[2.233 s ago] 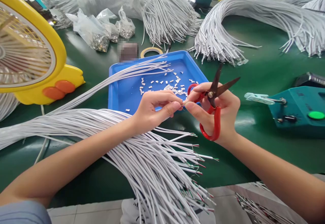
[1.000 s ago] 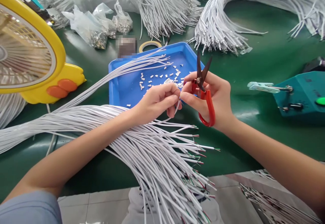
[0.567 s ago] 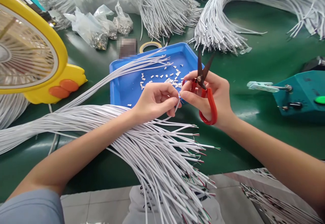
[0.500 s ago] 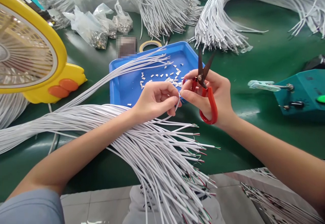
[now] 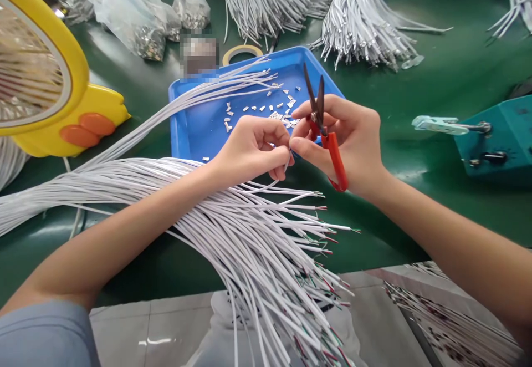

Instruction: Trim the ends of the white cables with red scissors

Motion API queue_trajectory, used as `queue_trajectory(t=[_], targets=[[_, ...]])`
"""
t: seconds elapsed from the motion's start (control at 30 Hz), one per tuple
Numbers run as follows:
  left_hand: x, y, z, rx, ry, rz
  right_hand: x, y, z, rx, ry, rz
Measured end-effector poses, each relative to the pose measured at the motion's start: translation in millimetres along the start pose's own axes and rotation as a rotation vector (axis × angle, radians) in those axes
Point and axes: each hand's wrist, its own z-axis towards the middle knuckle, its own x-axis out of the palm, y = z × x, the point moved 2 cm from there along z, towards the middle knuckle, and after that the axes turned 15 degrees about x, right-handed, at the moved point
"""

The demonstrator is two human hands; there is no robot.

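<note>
My left hand [image 5: 260, 148] is closed, pinching a white cable [image 5: 285, 172] near its end. Red-handled scissors [image 5: 336, 159] sit in my right hand [image 5: 349, 134], blades pointing up and slightly parted. The thumb and forefinger of that hand meet the cable end beside my left fingertips; the very tip is hidden by the fingers. Both hands are over the near right part of a blue tray [image 5: 187, 134] holding small white scraps [image 5: 282, 116]. Below my left forearm spreads a thick bundle of white cables [image 5: 249, 239], their ends showing red and green wires.
Several white cables [image 5: 208, 92] rest across the tray's left side. A yellow fan [image 5: 78, 73] stands at left, a teal device [image 5: 499, 139] with a clip at right. Behind are bags of metal parts [image 5: 145, 37], a tape roll [image 5: 243, 51] and more cable bundles [image 5: 357, 23].
The scissor blades have come closer together and the scissors have turned a little in my right hand. My left hand keeps its pinch on the cable. The whole view has shifted slightly.
</note>
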Motion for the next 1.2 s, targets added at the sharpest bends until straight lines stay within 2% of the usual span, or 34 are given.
queue_trajectory(t=[0.43, 0.6, 0.7, 0.87, 1.03, 1.2], targets=[[-1.6, -1.9, 0.3, -0.043, 0.062, -0.163, 0.2, -4.0, -1.1, 0.082, 0.03, 0.087], [-1.6, -1.2, 0.2, -0.075, 0.074, -0.225, -0.1, -4.5, -1.0, 0.032, 0.091, 0.163], [-2.5, -1.5, -1.2, -0.047, 0.061, -0.248, -0.5, -5.5, 0.3, -0.004, 0.1, 0.208], [-2.1, -3.7, -2.8, 0.034, 0.014, -0.182, -1.4, -4.7, 3.0, -0.009, 0.083, 0.231], [-0.7, -6.0, -2.7, 0.032, -0.02, -0.089, -1.3, -3.2, 3.8, 0.024, 0.044, 0.173], [1.6, -6.1, -3.0, 0.032, -0.042, 0.0, -0.8, -4.6, 4.5, -0.001, 0.039, 0.126]])
